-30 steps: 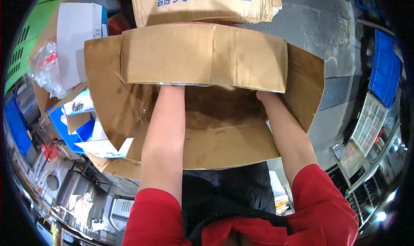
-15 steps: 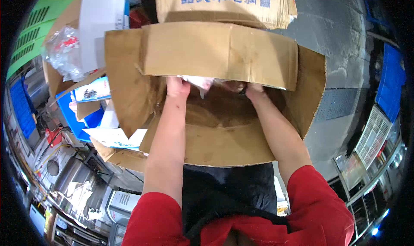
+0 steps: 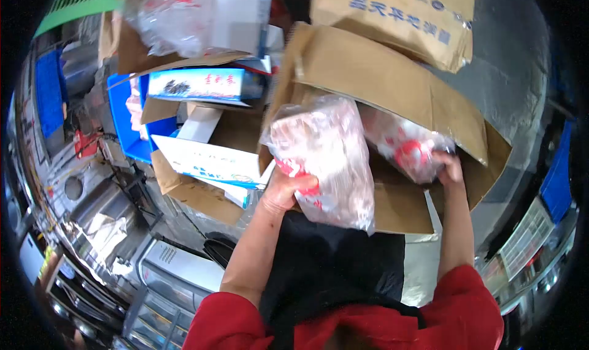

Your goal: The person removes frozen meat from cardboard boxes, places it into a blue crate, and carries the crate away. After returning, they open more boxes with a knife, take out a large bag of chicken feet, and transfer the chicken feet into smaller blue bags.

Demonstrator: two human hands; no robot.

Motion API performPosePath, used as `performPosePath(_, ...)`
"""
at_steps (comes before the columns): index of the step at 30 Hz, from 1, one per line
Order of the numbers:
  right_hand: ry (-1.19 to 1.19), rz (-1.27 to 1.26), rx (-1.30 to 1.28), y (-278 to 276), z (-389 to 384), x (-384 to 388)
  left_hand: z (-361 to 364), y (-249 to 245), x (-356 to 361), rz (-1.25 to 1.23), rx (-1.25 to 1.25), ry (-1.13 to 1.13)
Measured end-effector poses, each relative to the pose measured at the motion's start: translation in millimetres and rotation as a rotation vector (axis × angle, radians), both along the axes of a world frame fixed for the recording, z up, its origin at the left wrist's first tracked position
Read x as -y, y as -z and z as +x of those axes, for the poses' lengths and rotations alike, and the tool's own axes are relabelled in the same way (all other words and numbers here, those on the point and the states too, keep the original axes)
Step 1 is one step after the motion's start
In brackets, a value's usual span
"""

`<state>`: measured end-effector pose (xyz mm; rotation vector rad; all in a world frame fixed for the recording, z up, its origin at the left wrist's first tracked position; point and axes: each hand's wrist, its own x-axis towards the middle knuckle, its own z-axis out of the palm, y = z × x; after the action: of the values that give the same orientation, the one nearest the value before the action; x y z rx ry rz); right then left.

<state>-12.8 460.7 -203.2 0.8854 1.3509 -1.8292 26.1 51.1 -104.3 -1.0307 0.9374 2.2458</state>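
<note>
My left hand [image 3: 285,189] is closed on the edge of a clear plastic bag of pale pink frozen meat [image 3: 334,159] with red print, held tilted in front of the large open cardboard box [image 3: 374,64]. My right hand [image 3: 451,169] grips a second bag of frozen meat [image 3: 408,144] by its right end. That bag is partly inside the box opening, its upper side behind the raised flap. The box's inside is mostly hidden by the two bags.
To the left stands an open carton with white and blue flaps [image 3: 211,156], beside a blue bin [image 3: 126,138] with pink contents. Behind it, crumpled plastic film [image 3: 175,21] lies in another box. A closed printed carton [image 3: 399,15] sits at the back. A glass-fronted appliance [image 3: 159,313] is lower left.
Both hands have come up from deep in the box, each with a bag of frozen meat. The view has turned left, so the left-hand carton shows more fully.
</note>
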Motion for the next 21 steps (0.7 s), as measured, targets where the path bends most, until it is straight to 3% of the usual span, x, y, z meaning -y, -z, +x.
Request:
performPosePath(4, -0.048, -0.064, -0.177, -109.1, 6.8, 38.1, 22.1, -39.3, 33.6, 0.09, -0.146, -0.097)
performPosePath(6, -0.067, -0.103, -0.235, -144.1, 9.6, 58.2, 36.0, -54.0, 56.3, 0.316, -0.1, -0.248)
performPosePath(7, -0.073, -0.12, -0.247, -155.9, 7.6, 68.4, 33.9, -72.7, 62.6, 0.297, -0.167, -0.362)
performPosePath(9, -0.071, -0.164, -0.25, -169.0, 0.3, 96.7, 66.8, -65.3, 96.6, 0.297, -0.141, -0.496)
performPosePath(13, -0.055, -0.221, -0.207, -191.1, -10.1, 163.1, 76.8, -102.0, 164.7, 0.253, -0.128, -0.761)
performPosePath(18, -0.082, -0.302, -0.112, -197.4, -16.7, 268.1, 94.6, -107.1, 301.1, -0.07, -0.248, -0.883)
performPosePath(21, -0.122, -0.373, -0.071, -215.5, -22.4, 353.4, 83.7, -136.4, 383.3, 0.022, -0.376, -0.985)
